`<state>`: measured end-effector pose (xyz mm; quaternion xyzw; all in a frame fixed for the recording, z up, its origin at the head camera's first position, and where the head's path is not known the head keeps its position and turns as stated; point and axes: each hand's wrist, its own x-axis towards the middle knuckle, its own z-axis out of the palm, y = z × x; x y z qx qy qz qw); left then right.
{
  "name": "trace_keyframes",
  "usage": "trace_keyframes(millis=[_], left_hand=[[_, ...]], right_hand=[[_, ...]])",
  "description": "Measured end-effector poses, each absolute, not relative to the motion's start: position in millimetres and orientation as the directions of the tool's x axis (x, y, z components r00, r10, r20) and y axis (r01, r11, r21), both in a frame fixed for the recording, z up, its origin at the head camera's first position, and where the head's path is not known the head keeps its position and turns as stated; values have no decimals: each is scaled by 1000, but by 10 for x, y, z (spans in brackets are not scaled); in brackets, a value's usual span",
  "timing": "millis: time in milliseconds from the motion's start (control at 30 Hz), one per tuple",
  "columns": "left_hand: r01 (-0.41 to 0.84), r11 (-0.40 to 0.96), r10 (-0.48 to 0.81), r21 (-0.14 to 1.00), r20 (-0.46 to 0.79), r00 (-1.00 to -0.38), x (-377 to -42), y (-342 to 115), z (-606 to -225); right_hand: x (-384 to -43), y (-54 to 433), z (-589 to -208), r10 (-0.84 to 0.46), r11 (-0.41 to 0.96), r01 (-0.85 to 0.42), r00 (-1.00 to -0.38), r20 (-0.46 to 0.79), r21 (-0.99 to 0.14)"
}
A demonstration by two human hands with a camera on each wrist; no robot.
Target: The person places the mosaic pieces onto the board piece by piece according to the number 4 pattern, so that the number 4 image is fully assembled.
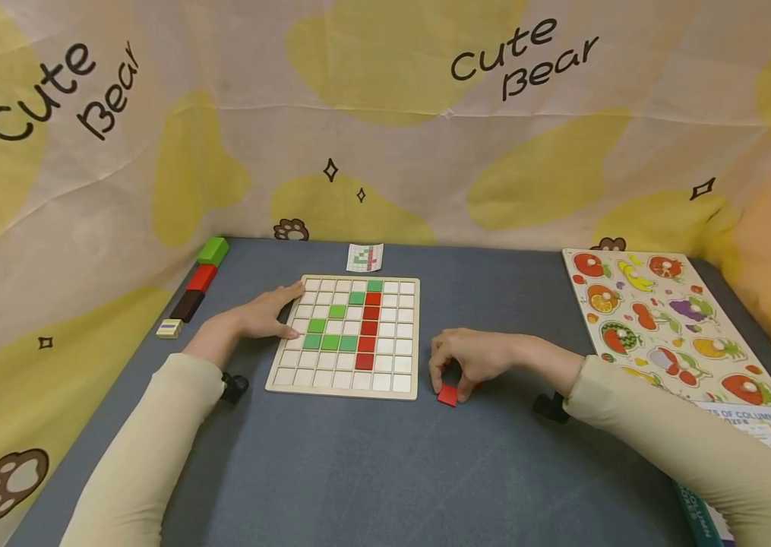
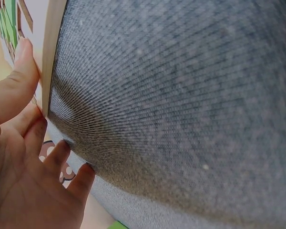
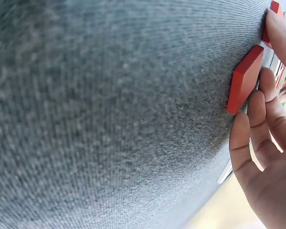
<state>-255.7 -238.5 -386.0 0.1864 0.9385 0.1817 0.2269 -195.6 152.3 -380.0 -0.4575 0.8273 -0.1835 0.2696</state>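
Observation:
A square wooden grid board point(image 1: 342, 394) lies flat on the table, with white cells, several green tiles point(image 1: 331, 343) and a column of red tiles point(image 1: 368, 328). My left hand point(image 1: 262, 313) rests at the board's left edge, thumb on its face and fingers fairly straight along the side. To the right of the board, my right hand point(image 1: 472, 357) pinches a red tile point(image 1: 447, 395) between thumb and finger, low at the table. Another red tile point(image 3: 245, 78) lies beside that hand's fingers in the right wrist view; the head view shows only a sliver of it.
A small pattern card point(image 1: 364, 257) lies behind the board. At the left edge stand a green block point(image 1: 213, 251), a red one point(image 1: 201, 278), a black one point(image 1: 187, 306) and a cream one point(image 1: 169, 328). A fruit picture board point(image 1: 672, 327) and a box point(image 1: 761, 416) occupy the right.

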Motion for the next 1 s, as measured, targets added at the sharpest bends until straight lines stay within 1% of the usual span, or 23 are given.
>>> trace_keyframes(millis=[200,367,433,567,633,733,833,1000], left_hand=[[275,863,437,423,-354,-827,-2558,-2390,-3857],[274,861,440,428,-357,-824,-2561,-2394,-3860],[269,863,436,428,-361,-824,-2568,-2397,-3865],[260,866,429,427,-369,-824,-2575,-2408,-3868],[260,868,428,424,-372,-824,-2586,-2413,-3875],[255,869,425,423,-377,-823,-2593,-2414,-3878],[255,869,426,424,-379,-822,-2590,-2410,-3872],[267,863,437,429,-368,-821,-2582,-2407,-3865]], right_hand=[[-1969,1482,-3797,-843,535,-658,-460,-280,-531],[-1989,1430,-3766,-811,567,-570,-513,-281,-595],[-2002,1391,-3756,-808,556,-550,-534,-250,-623],[-2028,1254,-3751,-798,514,-545,-588,-135,-663],[-2032,1151,-3755,-778,504,-540,-623,-83,-674],[-2019,976,-3755,-752,496,-539,-658,-27,-680],[-1984,797,-3764,-737,498,-546,-676,4,-674],[-1915,549,-3791,-716,527,-556,-698,17,-643]])
